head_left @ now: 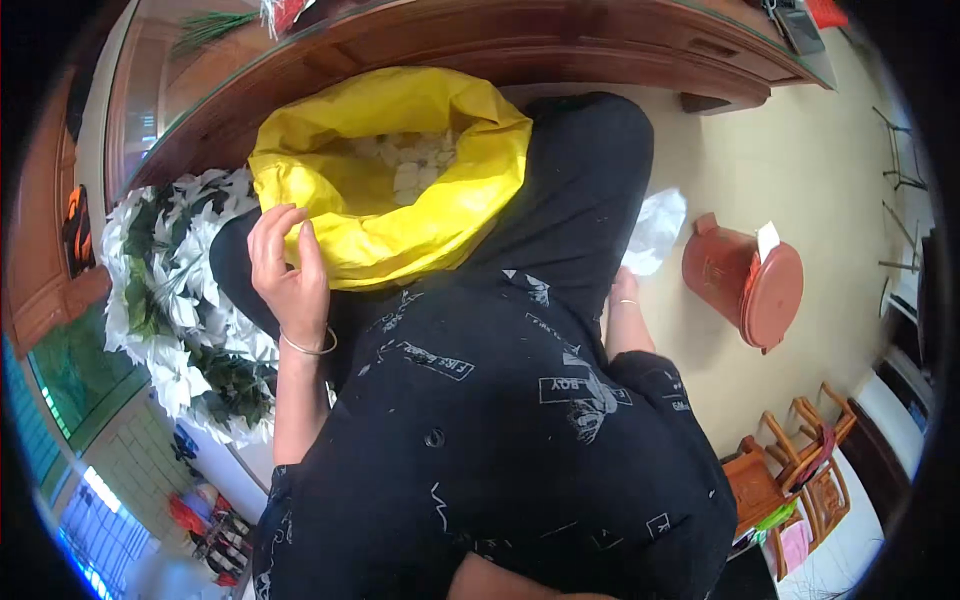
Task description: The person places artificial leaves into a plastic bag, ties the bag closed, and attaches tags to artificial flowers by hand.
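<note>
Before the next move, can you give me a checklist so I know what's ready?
1. Yellow bag open: ok, its mouth gapes wide.
2. White pieces inside it: ok, several show.
3. Left hand free: ok, nothing shows between thumb and fingers.
4. Both hands by the yellow bag: not ok, only the left is; the right hand is across the leg, by the plastic.
5. Right hand gripping the plastic: cannot tell, its fingers are hidden.
</note>
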A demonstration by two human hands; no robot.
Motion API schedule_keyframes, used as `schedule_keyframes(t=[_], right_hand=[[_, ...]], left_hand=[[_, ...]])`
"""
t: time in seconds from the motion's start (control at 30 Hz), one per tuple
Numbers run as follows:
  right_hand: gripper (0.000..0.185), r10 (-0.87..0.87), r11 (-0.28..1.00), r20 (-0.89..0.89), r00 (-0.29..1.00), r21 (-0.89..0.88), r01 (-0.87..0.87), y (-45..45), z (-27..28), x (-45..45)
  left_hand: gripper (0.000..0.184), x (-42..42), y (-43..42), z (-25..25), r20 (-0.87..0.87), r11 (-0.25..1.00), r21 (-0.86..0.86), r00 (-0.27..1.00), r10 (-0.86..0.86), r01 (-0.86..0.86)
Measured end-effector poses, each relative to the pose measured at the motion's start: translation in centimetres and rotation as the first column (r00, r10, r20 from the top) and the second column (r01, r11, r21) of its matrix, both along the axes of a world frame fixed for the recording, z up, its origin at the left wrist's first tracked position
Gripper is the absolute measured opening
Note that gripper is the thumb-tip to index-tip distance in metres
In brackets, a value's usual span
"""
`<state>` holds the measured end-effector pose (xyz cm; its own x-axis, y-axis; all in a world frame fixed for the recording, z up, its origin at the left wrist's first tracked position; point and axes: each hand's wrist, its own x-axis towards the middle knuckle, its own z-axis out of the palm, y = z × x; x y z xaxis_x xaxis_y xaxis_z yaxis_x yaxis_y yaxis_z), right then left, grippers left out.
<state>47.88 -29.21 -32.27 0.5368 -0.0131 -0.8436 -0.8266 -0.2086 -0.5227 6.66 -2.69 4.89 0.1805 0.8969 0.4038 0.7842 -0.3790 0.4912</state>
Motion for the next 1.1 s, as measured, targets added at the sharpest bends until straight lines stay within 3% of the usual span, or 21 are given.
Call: schedule_keyframes(t=[0.03, 0.1, 0.13, 0.17, 0.2, 0.23, 0.27, 0.3, 0.4, 0.5, 0.53, 0.6, 0.67, 0.73, 0.8, 0.87, 0.9, 0.93, 1.0, 1.07, 1.1], right_hand=[[0.035, -0.058, 0.998, 0.037, 0.998, 0.017, 0.058, 1.0, 0.7, 1.9], [0.037, -0.07, 0.948, 0.257, 0.964, 0.317, -0.016, 1.8, 1.7, 6.4], [0.037, 0.022, 0.957, 0.397, 0.917, 0.257, -0.134, 2.9, 4.2, 7.8], [0.039, 0.113, 0.953, 0.529, 0.841, 0.183, -0.243, 5.2, 9.5, 9.3], [0.043, 0.093, 0.904, 0.633, 0.768, 0.27, -0.331, 7.8, 15.5, 9.1], [0.045, 0.066, 0.872, 0.522, 0.851, 0.385, -0.304, 7.7, 17.3, 11.6], [0.04, 0.045, 0.831, 0.517, 0.855, 0.455, -0.319, 10.0, 23.9, 10.0], [0.04, 0.057, 0.845, 0.509, 0.859, 0.434, -0.313, 12.0, 29.3, 8.4], [0.04, 0.19, 0.75, 0.486, 0.853, 0.489, -0.446, 13.9, 37.9, 6.0], [0.042, 0.212, 0.668, 0.51, 0.834, 0.547, -0.504, 15.6, 43.1, 0.8], [0.039, 0.194, 0.673, 0.51, 0.838, 0.552, -0.492, 15.2, 43.0, 0.8], [0.042, 0.212, 0.683, 0.844, 0.493, 0.233, -0.692, 13.1, 42.7, -1.1], [0.046, 0.187, 0.694, 0.982, 0.035, -0.106, -0.713, 11.9, 42.6, -2.7], [0.044, 0.328, 0.64, 0.92, 0.214, -0.05, -0.767, 11.0, 44.1, -2.3], [0.043, 0.497, 0.616, 0.781, 0.378, -0.011, -0.788, 11.7, 45.2, -1.5], [0.041, 0.618, 0.578, 0.662, 0.423, -0.019, -0.816, 12.6, 45.5, -1.2], [0.041, 0.669, 0.554, 0.611, 0.424, -0.029, -0.832, 13.1, 45.6, -1.2], [0.04, 0.712, 0.532, 0.56, 0.424, -0.035, -0.846, 13.4, 45.5, -1.5], [0.038, 0.739, 0.518, 0.486, 0.466, 0.032, -0.855, 14.8, 45.3, -2.6], [0.036, 0.723, 0.539, 0.417, 0.551, 0.159, -0.827, 15.7, 44.8, -3.6], [0.033, 0.762, 0.522, 0.405, 0.505, 0.076, -0.849, 15.7, 43.0, -2.9]], left_hand=[[0.018, 0.0, 0.1, 0.0, 0.007, 1.0, 0.004, 1.0, 0.004, -0.004], [0.017, 0.4, 0.4, 0.1, 0.041, 1.0, -0.024, 0.999, -0.005, 0.006], [0.016, 0.7, 0.3, 0.2, 0.056, 0.999, -0.045, 0.998, -0.01, 0.013], [0.015, 1.3, 0.4, 0.0, 0.099, 0.998, -0.052, 0.994, -0.037, 0.042], [0.014, 2.0, 0.4, 0.0, 0.15, 0.991, -0.099, 0.986, -0.071, 0.087], [0.014, 2.9, 0.3, -0.1, 0.181, 0.982, -0.135, 0.978, -0.107, 0.133], [0.014, 4.0, 0.2, -0.3, 0.216, 0.969, -0.168, 0.966, -0.143, 0.181], [0.015, 5.1, 0.3, -0.6, 0.254, 0.953, -0.171, 0.946, -0.201, 0.249], [0.024, 8.9, 0.5, -0.6, 0.262, 0.868, -0.183, 0.874, -0.409, 0.461], [0.05, 12.4, 1.0, -0.9, 0.277, 0.802, -0.16, 0.806, -0.523, 0.576], [0.072, 13.4, 1.4, -1.2, 0.286, 0.782, -0.131, 0.779, -0.559, 0.609], [0.091, 15.0, 1.6, -0.9, 0.347, 0.797, -0.193, 0.8, -0.49, 0.572], [0.103, 16.3, 2.2, 0.1, 0.44, 0.774, -0.184, 0.755, -0.486, 0.606], [0.099, 16.5, 2.7, -1.0, 0.449, 0.76, 0.091, 0.654, -0.609, 0.644], [0.088, 16.5, 2.5, -0.3, 0.462, 0.773, 0.015, 0.681, -0.568, 0.635], [0.063, 15.6, 2.3, -0.1, 0.543, 0.787, 0.072, 0.638, -0.547, 0.613], [0.035, 15.1, 2.2, 1.5, 0.529, 0.821, 0.136, 0.66, -0.533, 0.555], [0.02, 14.9, 2.0, 1.2, 0.601, 0.854, 0.084, 0.658, -0.454, 0.513], [0.009, 12.6, 1.5, 2.7, 0.761, 0.789, -0.175, 0.589, -0.271, 0.589], [0.007, 11.1, 1.1, 2.7, 0.81, 0.824, -0.165, 0.55, -0.201, 0.543], [0.007, 10.2, 1.0, 2.8, 0.841, 0.833, -0.162, 0.515, -0.164, 0.528]])
